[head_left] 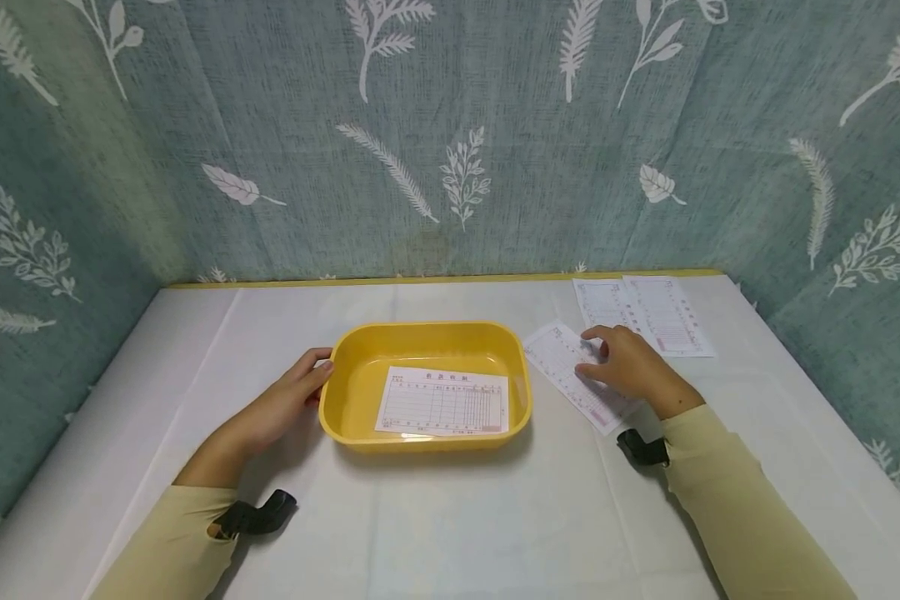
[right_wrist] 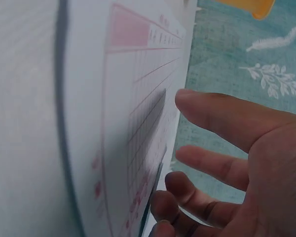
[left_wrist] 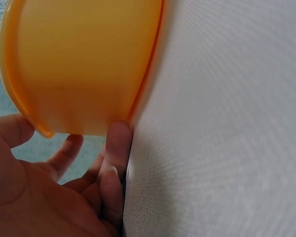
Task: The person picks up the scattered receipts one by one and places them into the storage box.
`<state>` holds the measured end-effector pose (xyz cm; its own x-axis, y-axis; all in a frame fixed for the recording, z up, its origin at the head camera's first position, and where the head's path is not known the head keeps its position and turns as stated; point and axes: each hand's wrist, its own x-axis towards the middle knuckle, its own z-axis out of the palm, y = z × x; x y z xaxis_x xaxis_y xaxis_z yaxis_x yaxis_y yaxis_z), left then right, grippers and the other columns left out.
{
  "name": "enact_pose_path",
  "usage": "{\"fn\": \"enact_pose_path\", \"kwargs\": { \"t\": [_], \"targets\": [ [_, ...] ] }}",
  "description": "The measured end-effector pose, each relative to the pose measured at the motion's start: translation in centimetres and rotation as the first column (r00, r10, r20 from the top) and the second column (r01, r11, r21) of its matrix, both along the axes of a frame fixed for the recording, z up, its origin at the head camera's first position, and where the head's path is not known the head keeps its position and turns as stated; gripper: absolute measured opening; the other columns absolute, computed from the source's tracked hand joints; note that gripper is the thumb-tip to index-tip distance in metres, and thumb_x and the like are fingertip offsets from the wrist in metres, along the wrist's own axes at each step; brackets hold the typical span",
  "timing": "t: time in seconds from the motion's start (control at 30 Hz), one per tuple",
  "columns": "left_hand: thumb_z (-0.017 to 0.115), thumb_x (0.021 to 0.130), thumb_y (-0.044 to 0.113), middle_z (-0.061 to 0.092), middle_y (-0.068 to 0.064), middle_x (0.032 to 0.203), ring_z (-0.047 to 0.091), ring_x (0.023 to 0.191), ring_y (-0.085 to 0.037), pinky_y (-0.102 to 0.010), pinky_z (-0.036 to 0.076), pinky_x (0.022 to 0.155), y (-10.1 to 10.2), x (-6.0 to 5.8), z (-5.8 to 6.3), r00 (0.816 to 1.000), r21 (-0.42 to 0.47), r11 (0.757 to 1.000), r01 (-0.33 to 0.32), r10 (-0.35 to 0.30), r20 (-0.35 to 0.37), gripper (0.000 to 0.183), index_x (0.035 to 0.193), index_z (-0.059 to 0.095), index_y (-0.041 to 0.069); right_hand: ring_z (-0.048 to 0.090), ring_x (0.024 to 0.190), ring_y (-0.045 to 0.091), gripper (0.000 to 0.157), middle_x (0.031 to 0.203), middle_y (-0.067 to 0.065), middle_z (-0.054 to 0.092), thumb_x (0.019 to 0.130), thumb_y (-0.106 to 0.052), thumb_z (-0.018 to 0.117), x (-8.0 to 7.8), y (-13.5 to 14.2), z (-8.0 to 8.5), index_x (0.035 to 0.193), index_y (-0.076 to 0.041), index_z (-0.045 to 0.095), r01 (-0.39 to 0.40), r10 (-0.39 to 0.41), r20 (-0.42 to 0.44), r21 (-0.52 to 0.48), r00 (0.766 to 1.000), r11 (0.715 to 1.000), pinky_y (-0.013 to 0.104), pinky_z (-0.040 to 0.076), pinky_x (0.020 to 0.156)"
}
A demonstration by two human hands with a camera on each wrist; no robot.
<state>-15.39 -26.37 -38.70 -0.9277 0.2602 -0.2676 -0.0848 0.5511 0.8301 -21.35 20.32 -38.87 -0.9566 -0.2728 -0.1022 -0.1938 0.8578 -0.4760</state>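
A yellow plastic tray (head_left: 426, 445) rests on the white-covered table, with one printed paper form (head_left: 444, 402) lying inside it. My left hand (head_left: 288, 396) holds the tray's left end. In the left wrist view, the thumb (left_wrist: 15, 129) is at the rim of the tray (left_wrist: 84, 69) and other fingers reach its end wall low down. To the right of the tray, my right hand (head_left: 630, 367) hovers over a slanted printed form (head_left: 562, 354), thumb and fingers apart. The right wrist view shows a gap between the right hand (right_wrist: 237, 163) and the form (right_wrist: 143, 98).
Two more printed forms, one at left (head_left: 603, 302) and one at right (head_left: 667, 317), lie side by side at the table's back right, their edges meeting. A green leaf-patterned cloth (head_left: 435, 150) stands behind and beside the table (head_left: 450, 525).
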Motion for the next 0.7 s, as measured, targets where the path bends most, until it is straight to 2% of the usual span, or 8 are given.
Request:
{"fn": "enact_pose_path", "kwargs": {
  "t": [0.3, 0.53, 0.7],
  "targets": [
    [0.028, 0.107, 0.051, 0.051, -0.015, 0.137, 0.051, 0.118, -0.029, -0.048, 0.033, 0.107, -0.07, -0.15, -0.15, 1.0, -0.01, 1.0, -0.001, 0.001, 0.0, 0.056, 0.15, 0.029, 0.014, 0.05, 0.076, 0.022, 0.055, 0.09, 0.015, 0.058, 0.089, -0.019, 0.075, -0.34, 0.45, -0.35, 0.135, 0.003, 0.055, -0.034, 0.035, 0.062, -0.027, 0.997, 0.999, 0.03, 0.043, 0.064],
    [0.028, 0.108, 0.05, 0.051, -0.015, 0.136, 0.051, 0.113, -0.027, -0.042, 0.036, 0.103, -0.01, -0.13, -0.27, 1.0, -0.003, 1.0, 0.012, -0.012, -0.002, 0.055, 0.15, 0.029, 0.014, 0.051, 0.086, 0.025, 0.062, 0.106, 0.021, 0.055, 0.089, -0.021, 0.075, -0.38, 0.51, -0.62, 0.14, 0.003, 0.049, -0.013, 0.015, 0.11, -0.022, 0.994, 1.0, 0.032, 0.046, 0.071],
    [0.028, 0.108, 0.051, 0.048, -0.015, 0.141, 0.049, 0.12, -0.03, -0.052, 0.032, 0.108, 0.1, -0.08, -0.08, 1.0, -0.008, 1.0, 0.003, -0.003, 0.003, 0.056, 0.151, 0.028, 0.015, 0.049, 0.09, 0.027, 0.063, 0.108, 0.022, 0.051, 0.089, -0.023, 0.075, -0.48, 0.46, -0.58, 0.139, 0.003, 0.049, -0.009, 0.011, 0.088, -0.019, 0.996, 1.0, 0.035, 0.044, 0.075]
  ]
}}
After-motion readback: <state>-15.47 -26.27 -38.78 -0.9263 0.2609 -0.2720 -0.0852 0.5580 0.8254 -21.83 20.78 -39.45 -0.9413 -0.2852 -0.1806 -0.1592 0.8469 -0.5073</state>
